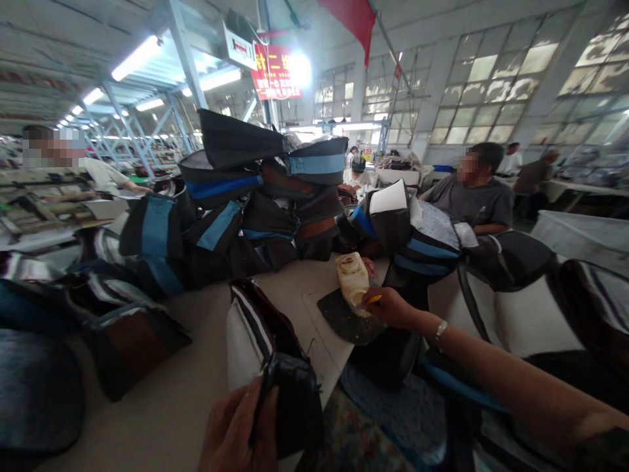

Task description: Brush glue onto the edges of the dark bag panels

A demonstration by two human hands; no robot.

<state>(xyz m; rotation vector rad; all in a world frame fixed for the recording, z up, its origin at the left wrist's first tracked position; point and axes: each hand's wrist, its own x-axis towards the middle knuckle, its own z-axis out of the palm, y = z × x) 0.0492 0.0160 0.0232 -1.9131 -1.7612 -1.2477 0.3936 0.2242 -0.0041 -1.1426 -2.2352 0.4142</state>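
Note:
My left hand (240,426) is closed on the near edge of a dark bag piece (295,400) with a white lining, which stands on the table edge in front of me. My right hand (390,307) reaches forward, its fingers closed around a small yellow-handled tool (373,299). The tool's tip is at the opening of a cut-down, stained cream plastic bottle (352,278); its working end is hidden there. Under the bottle lies a dark flat mat (351,321).
A tall heap of black bag pieces with blue and brown bands (270,216) fills the table's far side. More pieces (137,341) lie at left, and others (521,314) crowd the right. Co-workers sit at left and at right (476,190).

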